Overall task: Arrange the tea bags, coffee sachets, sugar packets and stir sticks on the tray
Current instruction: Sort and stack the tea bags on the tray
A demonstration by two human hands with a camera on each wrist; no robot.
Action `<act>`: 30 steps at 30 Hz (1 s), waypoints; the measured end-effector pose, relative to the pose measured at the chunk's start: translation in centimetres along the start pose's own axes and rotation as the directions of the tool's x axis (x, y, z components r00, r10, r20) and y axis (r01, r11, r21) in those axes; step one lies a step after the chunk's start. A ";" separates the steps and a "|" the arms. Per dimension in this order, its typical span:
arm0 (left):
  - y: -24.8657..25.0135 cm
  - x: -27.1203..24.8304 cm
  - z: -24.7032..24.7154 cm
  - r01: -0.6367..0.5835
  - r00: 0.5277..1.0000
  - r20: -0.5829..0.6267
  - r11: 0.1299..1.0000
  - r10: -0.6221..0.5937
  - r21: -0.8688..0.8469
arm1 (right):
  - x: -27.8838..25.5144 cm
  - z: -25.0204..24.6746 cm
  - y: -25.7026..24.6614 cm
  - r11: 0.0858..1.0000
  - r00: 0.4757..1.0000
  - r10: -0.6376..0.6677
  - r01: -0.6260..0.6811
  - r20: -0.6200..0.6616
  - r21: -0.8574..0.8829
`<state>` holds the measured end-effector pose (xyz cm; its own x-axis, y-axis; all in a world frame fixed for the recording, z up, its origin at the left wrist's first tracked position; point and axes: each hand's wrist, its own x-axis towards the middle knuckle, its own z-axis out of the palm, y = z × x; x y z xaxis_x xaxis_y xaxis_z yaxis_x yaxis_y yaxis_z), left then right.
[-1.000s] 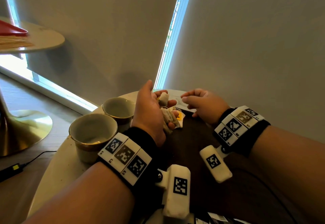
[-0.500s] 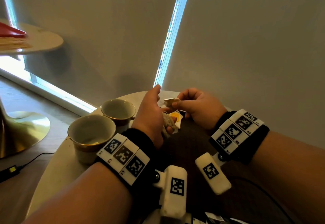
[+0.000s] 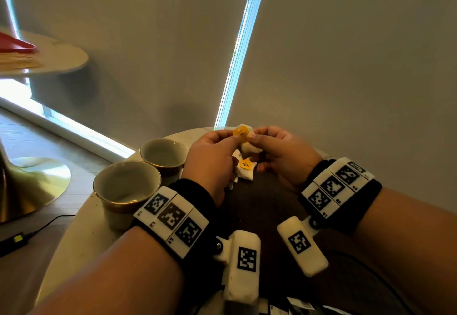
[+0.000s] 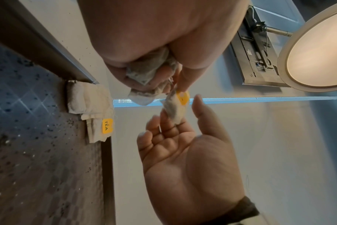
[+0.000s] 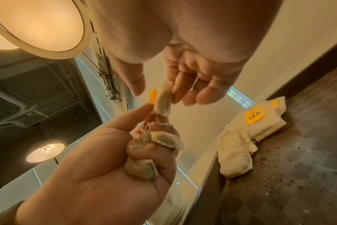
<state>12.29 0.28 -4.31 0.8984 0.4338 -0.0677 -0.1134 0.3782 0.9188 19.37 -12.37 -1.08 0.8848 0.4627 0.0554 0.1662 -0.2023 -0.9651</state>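
Round pale table [image 3: 81, 238], dark tray [image 3: 257, 206] on it. Left hand [image 3: 212, 159] fists crumpled gauzy tea bags [image 5: 144, 158]; right hand [image 3: 282, 154] pinches one yellow-tagged tea bag [image 3: 243, 136] above far tray edge, raised.

Both hands are higher now than 1.0 s ago and meet above the far end of the tray [image 3: 259, 206]. Right hand [image 3: 284, 156] is off the tray's back edge, where it sat curled 1.0 s ago; it now pinches one tea bag [image 3: 243, 133] with yellow tag up, a step further than the small piece it held by the left fingertips 0.5 s ago. Left hand [image 3: 212, 159] has rotated: thumb no longer sticks up, thumb and forefinger now meet the same bag at its left edge. Bunched bags [image 5: 150, 152] in the left palm are hidden from the head view. The TEA-tagged pile [image 3: 244, 168] on the tray is more exposed between the wrists.
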 end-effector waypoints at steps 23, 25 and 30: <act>1.4 -1.0 0.1 0.058 0.998 -0.012 0.968 -0.063 -0.242 | 2.3 -2.8 2.0 0.909 0.960 0.216 -0.265 -0.181 -0.321; 1.3 -1.0 0.0 0.024 0.999 -0.020 0.964 -0.030 -0.266 | 2.6 -2.9 2.3 0.857 0.944 0.297 -0.331 -0.146 -0.396; 1.2 -0.9 -0.2 0.003 0.999 -0.036 0.958 -0.014 -0.287 | 3.0 -2.4 2.5 0.784 0.907 0.413 -0.402 -0.086 -0.473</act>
<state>11.29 0.47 -3.24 0.8841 0.4576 -0.0946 -0.2274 0.5981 0.7685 23.48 -13.50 -2.69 0.9083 0.2613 -0.3265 -0.0198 -0.7530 -0.6577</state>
